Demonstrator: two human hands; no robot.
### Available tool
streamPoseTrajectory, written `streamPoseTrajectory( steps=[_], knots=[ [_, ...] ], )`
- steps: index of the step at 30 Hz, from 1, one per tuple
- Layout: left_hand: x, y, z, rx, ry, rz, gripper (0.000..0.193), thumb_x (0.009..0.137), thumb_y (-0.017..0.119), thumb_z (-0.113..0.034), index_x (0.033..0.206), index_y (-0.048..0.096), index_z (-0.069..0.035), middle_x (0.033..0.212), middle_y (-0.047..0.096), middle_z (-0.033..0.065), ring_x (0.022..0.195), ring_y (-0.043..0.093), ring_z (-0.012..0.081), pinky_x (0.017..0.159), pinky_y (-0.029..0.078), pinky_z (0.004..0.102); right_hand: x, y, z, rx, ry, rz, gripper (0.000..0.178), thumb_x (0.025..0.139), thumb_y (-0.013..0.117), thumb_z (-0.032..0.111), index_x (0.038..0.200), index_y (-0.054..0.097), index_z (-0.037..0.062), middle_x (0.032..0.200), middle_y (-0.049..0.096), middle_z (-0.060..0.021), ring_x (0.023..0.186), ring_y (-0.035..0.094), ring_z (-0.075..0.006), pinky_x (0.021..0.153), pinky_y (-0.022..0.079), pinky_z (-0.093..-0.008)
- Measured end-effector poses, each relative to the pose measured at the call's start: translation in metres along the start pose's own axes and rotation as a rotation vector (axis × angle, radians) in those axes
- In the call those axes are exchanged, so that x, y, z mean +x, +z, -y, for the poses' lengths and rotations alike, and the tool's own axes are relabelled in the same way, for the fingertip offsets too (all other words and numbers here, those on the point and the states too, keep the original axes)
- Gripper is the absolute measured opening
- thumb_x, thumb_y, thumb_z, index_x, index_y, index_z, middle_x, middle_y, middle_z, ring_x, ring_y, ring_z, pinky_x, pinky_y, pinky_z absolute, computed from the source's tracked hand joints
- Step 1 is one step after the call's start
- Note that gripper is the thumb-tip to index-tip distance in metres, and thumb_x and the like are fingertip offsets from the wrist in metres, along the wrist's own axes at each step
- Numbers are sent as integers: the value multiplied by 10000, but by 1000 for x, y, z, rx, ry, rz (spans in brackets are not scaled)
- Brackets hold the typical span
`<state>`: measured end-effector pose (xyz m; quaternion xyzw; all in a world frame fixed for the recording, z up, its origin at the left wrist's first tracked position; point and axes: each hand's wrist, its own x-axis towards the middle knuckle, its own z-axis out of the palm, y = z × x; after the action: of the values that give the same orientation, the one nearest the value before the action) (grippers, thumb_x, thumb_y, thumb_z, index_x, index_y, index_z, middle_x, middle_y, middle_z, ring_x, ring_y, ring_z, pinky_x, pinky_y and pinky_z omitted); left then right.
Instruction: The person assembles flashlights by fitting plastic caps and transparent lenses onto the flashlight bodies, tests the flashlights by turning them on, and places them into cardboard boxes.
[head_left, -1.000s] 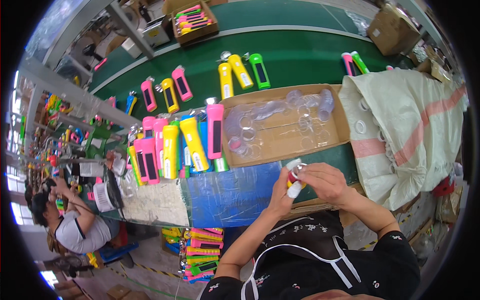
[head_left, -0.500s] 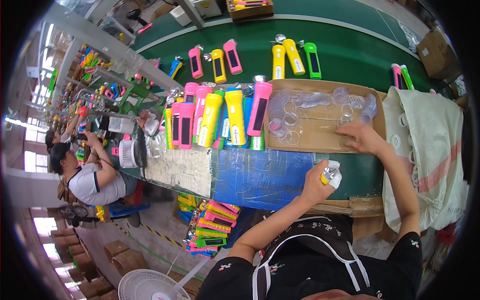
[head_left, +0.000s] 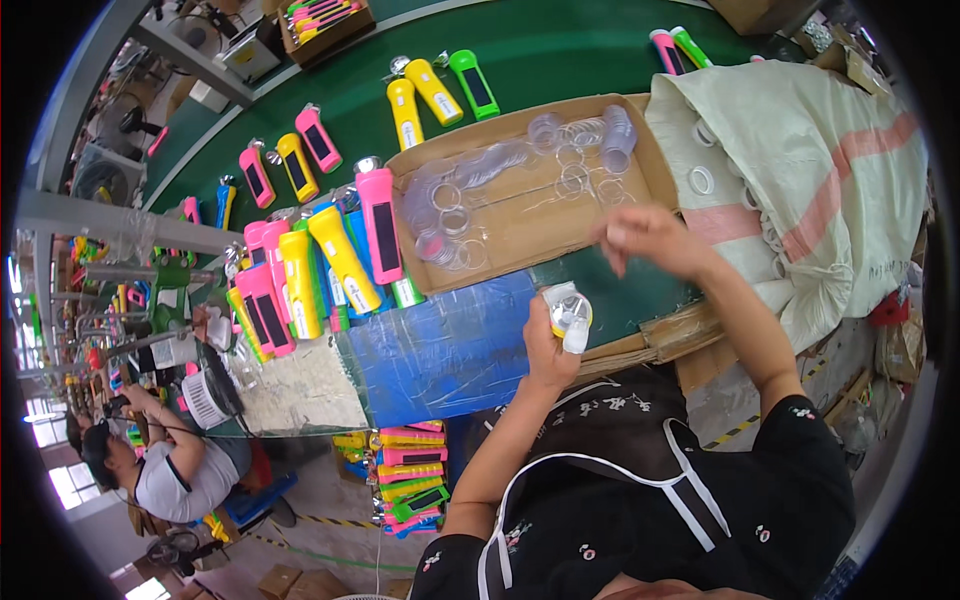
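My left hand [head_left: 545, 355] is closed round a flashlight, its head turned up. The silver reflector [head_left: 568, 312] and part of a yellow rim show; my fingers hide the body. Whitish material shows beside the head. My right hand [head_left: 655, 240] hovers past the front right edge of a shallow cardboard tray [head_left: 520, 222], fingers bent together; whatever they may hold cannot be made out. Inside the tray lie clear round lenses [head_left: 570, 180], some stacked in rows, others loose. Left of it stand several pink, yellow, blue and green flashlights [head_left: 340, 260] in a cluster.
More flashlights [head_left: 430, 90] lie on the green bench behind the tray. A white woven sack [head_left: 790, 150] with white rings stands at the right. Blue sheeting [head_left: 440, 350] covers the near bench. A co-worker [head_left: 185, 470] sits at the far left; stacked flashlights [head_left: 412, 475] are below the bench.
The view has turned, tilting the bench. My right hand has come out from over the tray toward its front edge. The left hand still holds the flashlight, now with the reflector facing up more.
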<state>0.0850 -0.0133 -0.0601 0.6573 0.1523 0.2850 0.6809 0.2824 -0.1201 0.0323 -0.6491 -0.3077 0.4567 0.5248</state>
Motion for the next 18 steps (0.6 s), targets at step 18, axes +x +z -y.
streamPoseTrajectory(
  steps=[18],
  knots=[
    [-7,9,-11,-36,-88,196,220,883,639,-125,1059,555,-23,917,643,112,738,647,192,694,511,314,-73,-151,-157,-1398,-94,-1056,175,810,715,169,912,708,26,1374,508,-213,989,644,-351,868,505,-421]
  ],
)
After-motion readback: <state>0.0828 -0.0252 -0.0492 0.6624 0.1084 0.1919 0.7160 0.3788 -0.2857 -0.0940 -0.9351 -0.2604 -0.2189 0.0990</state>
